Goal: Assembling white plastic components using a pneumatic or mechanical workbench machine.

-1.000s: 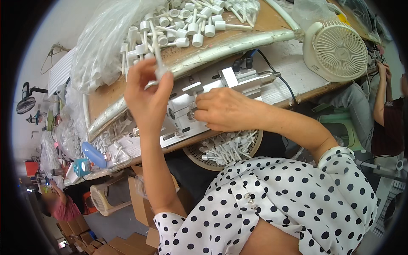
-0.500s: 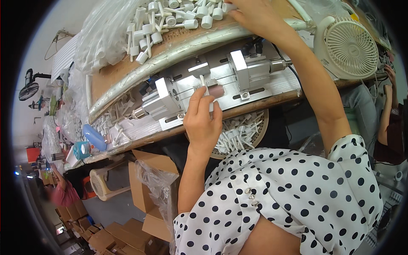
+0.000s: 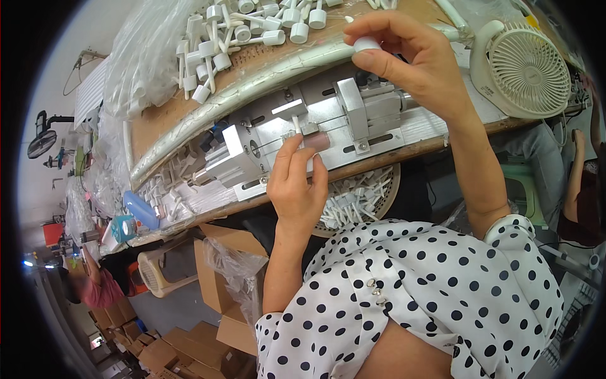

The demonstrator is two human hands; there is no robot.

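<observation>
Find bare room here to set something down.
Bare board shows between the heaped white parts and the padded rim; a bench patch lies between the metal fixture and fan, partly under the right forearm. Crowded: the parts-filled basket and bench's left end.

The left hand is now at the middle of the metal machine, no longer its left end; the right hand, gone from that middle, now pinches a white cap near the right end.

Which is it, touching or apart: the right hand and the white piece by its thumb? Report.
Touching: the head view shows the right hand pinching the white piece, thumb pressed against it.
</observation>
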